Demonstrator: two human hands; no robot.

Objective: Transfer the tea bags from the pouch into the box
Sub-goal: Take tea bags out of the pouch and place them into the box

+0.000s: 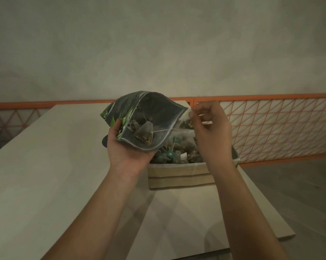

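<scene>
Above the box (179,175) on the desk (46,166), the left hand (124,147) is gripping the open pouch (145,119) while the right hand (210,124) is pinching a tea bag (184,120) just beside its mouth; releasing it squarely over the box seems best.

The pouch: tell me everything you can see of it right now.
The pouch is a dark, glossy foil-like bag with green leaf print and pale text outside and a zip strip along its mouth. It is open, mouth gaping toward the camera, tilted above the box. The left hand grips its lower left side. Several pyramid tea bags lie inside; a string runs from one over the rim toward the right hand.
</scene>
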